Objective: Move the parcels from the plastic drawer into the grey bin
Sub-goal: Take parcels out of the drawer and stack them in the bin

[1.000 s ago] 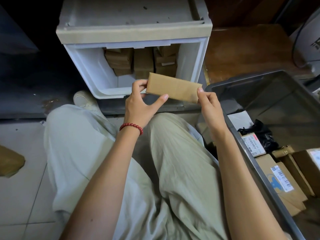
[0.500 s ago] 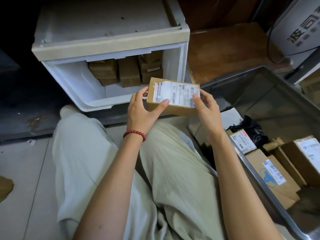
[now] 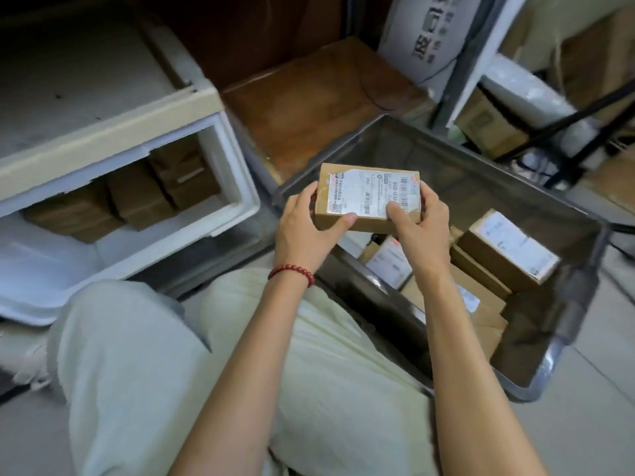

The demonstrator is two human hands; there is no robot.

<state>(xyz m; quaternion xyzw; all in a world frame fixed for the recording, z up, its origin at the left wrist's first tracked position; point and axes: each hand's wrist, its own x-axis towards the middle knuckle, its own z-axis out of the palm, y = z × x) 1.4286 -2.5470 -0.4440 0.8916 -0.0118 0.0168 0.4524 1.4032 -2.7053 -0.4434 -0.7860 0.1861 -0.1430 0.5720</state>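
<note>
The person is sitting low on the floor (image 3: 584, 424) in pale trousers (image 3: 154, 372), and both hands are holding one brown cardboard parcel (image 3: 343, 219) up in front of them. The left hand (image 3: 305, 231) is gripping the parcel's left end, with its fingers curling round that end and its thumb lying along the near edge. The right hand (image 3: 421, 228) is gripping the right end, with its thumb pressing down on the white shipping label (image 3: 364, 190) that is facing up and its fingers wrapping round the far side. A red bead bracelet (image 3: 292, 271) is sitting on the left wrist.

The parcel is lying roughly flat in the air, over the left part of the grey bin (image 3: 580, 304) and just inside its near-left corner, clear of the things below it. Inside the bin, several other boxes (image 3: 505, 249) with white labels are lying against one another along the near and right sides; part of the bin's dark floor is showing beyond them.

To the left, the white plastic drawer (image 3: 237, 187) is standing pulled out from its cabinet (image 3: 86, 108). A row of plain brown parcels (image 3: 137, 201) is sitting at the back of it, packed side by side under the cabinet's beige front rail. The drawer's right wall is standing just beside the bin's left corner. A large brown box (image 3: 309, 108) is standing behind the two of them.
</note>
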